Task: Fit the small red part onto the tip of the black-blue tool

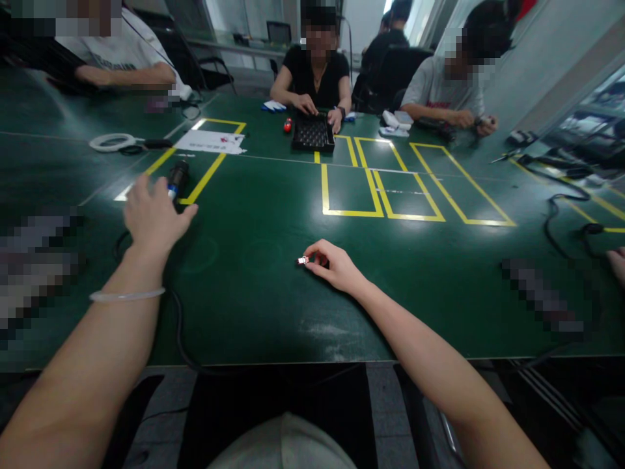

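My left hand (152, 212) is stretched over the left side of the green table, fingers spread and empty. Just beyond its fingertips lies a black cylindrical tool (180, 173) with a blue band, partly hidden by the hand; I cannot tell whether they touch. Near the middle of the table, my right hand (336, 264) pinches a small red part with a shiny metallic end (303, 260) between thumb and fingers. The part is too small to name, and it is held at or just above the tabletop.
Yellow tape rectangles (351, 213) mark the green table (254, 312). Across it, a person handles a black tray (312, 144) beside a small red object (288, 125). White paper (209, 141) and a white ring-shaped magnifier (113, 142) lie left. A black cable (178, 326) crosses the near edge.
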The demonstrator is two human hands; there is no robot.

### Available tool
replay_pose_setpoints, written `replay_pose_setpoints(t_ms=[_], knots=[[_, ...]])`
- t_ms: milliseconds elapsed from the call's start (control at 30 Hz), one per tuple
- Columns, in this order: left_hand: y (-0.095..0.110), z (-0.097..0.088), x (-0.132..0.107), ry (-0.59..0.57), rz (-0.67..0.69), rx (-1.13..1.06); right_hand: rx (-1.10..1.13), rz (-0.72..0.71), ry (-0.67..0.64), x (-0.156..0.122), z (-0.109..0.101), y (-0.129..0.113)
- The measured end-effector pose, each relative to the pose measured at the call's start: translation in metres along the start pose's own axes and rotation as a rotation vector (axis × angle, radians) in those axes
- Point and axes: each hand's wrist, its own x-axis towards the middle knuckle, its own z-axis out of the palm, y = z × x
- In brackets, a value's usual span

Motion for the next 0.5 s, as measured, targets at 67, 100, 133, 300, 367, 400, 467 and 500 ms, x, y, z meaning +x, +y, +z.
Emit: replay_pose_setpoints(t_ms=[67, 100, 133, 300, 367, 400, 467, 500], knots=[[-0.028, 0.002, 0.007, -0.130, -0.170, 0.068, -0.007, 0.012, 0.011, 0.001, 0.000, 0.000], [-0.038, 0.003, 0.009, -0.234, -0.237, 0.082, -0.008, 0.022, 0.018, 0.001, 0.000, 0.000], [-0.045, 0.005, 0.010, -0.330, -0.282, 0.090, -0.008, 0.036, 0.026, 0.001, 0.001, 0.000], [-0.044, 0.009, 0.011, -0.340, -0.170, 0.134, 0.005, 0.090, 0.070, 0.000, 0.000, 0.002], [-0.037, 0.007, 0.010, -0.334, -0.148, 0.148, 0.029, 0.083, 0.092, -0.001, -0.001, 0.004], [-0.034, 0.006, 0.009, -0.342, -0.150, 0.153, 0.042, 0.079, 0.098, -0.001, -0.001, 0.004], [-0.027, 0.004, 0.008, -0.340, -0.143, 0.160, 0.058, 0.075, 0.098, -0.001, -0.001, 0.006], [-0.024, 0.003, 0.007, -0.336, -0.135, 0.162, 0.059, 0.074, 0.095, 0.000, -0.002, 0.007]])
